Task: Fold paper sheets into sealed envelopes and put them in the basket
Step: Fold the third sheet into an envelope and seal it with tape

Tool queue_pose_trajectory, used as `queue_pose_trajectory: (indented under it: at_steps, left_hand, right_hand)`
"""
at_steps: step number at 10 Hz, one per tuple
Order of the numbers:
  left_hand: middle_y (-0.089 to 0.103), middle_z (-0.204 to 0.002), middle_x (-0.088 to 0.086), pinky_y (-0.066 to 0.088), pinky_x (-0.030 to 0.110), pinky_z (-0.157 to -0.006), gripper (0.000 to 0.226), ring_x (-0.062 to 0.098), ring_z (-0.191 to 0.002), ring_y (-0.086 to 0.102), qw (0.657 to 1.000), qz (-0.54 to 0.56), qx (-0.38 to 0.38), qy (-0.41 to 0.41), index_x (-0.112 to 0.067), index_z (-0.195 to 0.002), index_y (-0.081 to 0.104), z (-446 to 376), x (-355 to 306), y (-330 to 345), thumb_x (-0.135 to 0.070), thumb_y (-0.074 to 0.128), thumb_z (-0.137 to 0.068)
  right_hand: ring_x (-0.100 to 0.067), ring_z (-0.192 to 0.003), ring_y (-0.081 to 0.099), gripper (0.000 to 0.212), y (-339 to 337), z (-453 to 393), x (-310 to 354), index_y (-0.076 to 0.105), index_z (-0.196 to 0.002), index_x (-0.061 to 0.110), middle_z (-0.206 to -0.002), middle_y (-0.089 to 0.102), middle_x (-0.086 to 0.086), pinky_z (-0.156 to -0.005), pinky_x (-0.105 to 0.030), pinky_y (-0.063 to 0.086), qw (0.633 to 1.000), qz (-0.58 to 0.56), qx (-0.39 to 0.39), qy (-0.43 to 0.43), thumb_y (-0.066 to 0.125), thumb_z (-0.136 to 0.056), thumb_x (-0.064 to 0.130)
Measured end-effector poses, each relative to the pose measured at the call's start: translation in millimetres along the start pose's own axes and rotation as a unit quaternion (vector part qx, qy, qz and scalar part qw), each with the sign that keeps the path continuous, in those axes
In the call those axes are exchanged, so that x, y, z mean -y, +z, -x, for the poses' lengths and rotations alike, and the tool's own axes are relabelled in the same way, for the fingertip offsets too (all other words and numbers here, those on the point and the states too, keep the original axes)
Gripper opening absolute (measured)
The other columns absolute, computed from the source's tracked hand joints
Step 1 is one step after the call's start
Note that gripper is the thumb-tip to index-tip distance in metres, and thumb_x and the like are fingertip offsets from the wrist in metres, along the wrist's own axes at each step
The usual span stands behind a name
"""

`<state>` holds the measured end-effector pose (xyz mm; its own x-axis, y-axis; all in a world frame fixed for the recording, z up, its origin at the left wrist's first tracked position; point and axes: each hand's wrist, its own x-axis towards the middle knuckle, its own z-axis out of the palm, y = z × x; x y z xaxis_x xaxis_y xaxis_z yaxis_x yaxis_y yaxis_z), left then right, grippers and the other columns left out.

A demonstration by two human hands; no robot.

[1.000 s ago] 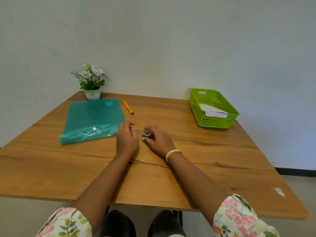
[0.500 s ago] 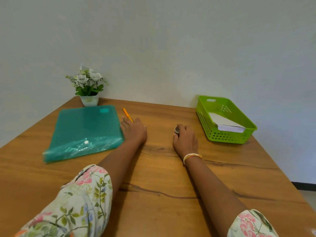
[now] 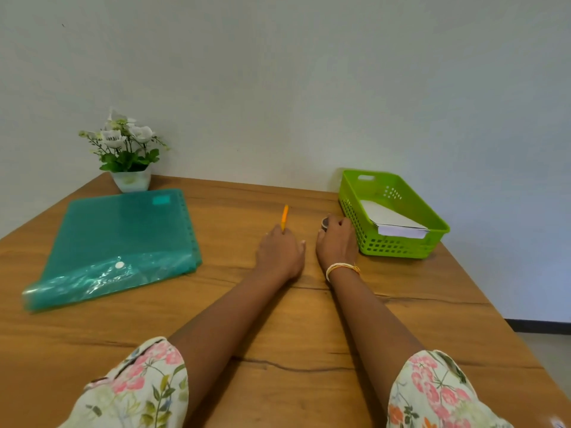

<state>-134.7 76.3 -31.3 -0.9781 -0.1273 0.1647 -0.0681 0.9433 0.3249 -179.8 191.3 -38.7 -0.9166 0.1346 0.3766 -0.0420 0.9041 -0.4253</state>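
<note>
My left hand [image 3: 279, 253] lies palm down on the wooden table [image 3: 278, 335], and its fingertips grip the near end of an orange pen [image 3: 284, 215] that points away from me. My right hand [image 3: 337, 242] rests just to the right, fingers curled over a small tape roll [image 3: 325, 223] close to the near left side of the green basket [image 3: 401, 245]. Inside the basket lies a white folded paper envelope [image 3: 391, 222]. A teal plastic folder [image 3: 117, 242] with a snap button lies flat at the left; any sheets inside it are hidden.
A small white pot of artificial flowers [image 3: 129, 156] stands at the table's back left corner against the wall. The table's right edge runs behind the basket, with floor beyond. My floral sleeves fill the bottom of the view.
Both hands slid away from me and to the right. The pen moved away from the folder with my left hand. The tape roll moved up beside the basket with my right hand.
</note>
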Motion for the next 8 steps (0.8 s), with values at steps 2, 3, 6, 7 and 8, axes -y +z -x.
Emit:
queue_pose_trajectory:
  at_steps: [2, 3, 6, 7, 8]
  left_hand:
    - [0.028, -0.151, 0.017, 0.008, 0.055, -0.114, 0.057, 0.033, -0.142, 0.019, 1.000, -0.022, 0.000, 0.010, -0.011, -0.149, 0.025, 9, -24, 17, -0.038, 0.027, -0.100]
    - [0.025, -0.154, 0.014, 0.006, 0.060, -0.113, 0.058, 0.031, -0.143, 0.016, 1.000, -0.021, -0.002, 0.014, -0.014, -0.151, 0.019, 11, -21, 19, -0.039, 0.025, -0.099]
    - [0.012, -0.160, 0.010, 0.005, 0.046, -0.118, 0.068, 0.024, -0.147, 0.007, 1.000, -0.006, 0.017, 0.008, -0.009, -0.153, 0.008, 35, -7, 11, -0.045, 0.027, -0.098]
    - [0.010, -0.161, 0.007, 0.005, 0.046, -0.118, 0.065, 0.022, -0.148, 0.006, 0.999, -0.027, 0.030, 0.018, -0.014, -0.153, 0.014, 58, 2, 3, -0.047, 0.023, -0.098]
    - [0.009, -0.161, 0.004, 0.004, 0.046, -0.118, 0.063, 0.020, -0.148, 0.005, 0.999, -0.027, 0.033, 0.029, -0.017, -0.153, 0.014, 90, 11, -7, -0.047, 0.021, -0.098]
  right_hand:
    - [-0.031, -0.113, 0.049, 0.028, 2, -3, -4, 0.058, -0.119, 0.014, -0.118, 0.052, -0.015, -0.091, -0.038, 0.043, 1.000, -0.001, 0.005, 0.003, 0.056, -0.092, 0.023]
    - [-0.031, -0.115, 0.048, 0.033, 5, -3, -5, 0.055, -0.124, 0.014, -0.120, 0.052, -0.016, -0.092, -0.038, 0.041, 1.000, -0.001, 0.005, 0.004, 0.056, -0.093, 0.024]
    - [-0.032, -0.127, 0.043, 0.060, -12, 28, 1, 0.031, -0.142, 0.005, -0.136, 0.045, -0.017, -0.100, -0.038, 0.039, 0.998, -0.041, 0.024, 0.034, 0.058, -0.092, 0.023]
    - [-0.031, -0.126, 0.044, 0.055, -27, 51, -2, 0.035, -0.140, 0.004, -0.136, 0.046, -0.016, -0.101, -0.038, 0.040, 0.998, -0.028, 0.040, 0.041, 0.054, -0.093, 0.025]
    - [-0.029, -0.119, 0.050, 0.038, -43, 81, -5, 0.051, -0.126, 0.007, -0.128, 0.052, -0.014, -0.098, -0.039, 0.042, 0.998, 0.024, 0.051, 0.009, 0.045, -0.096, 0.029]
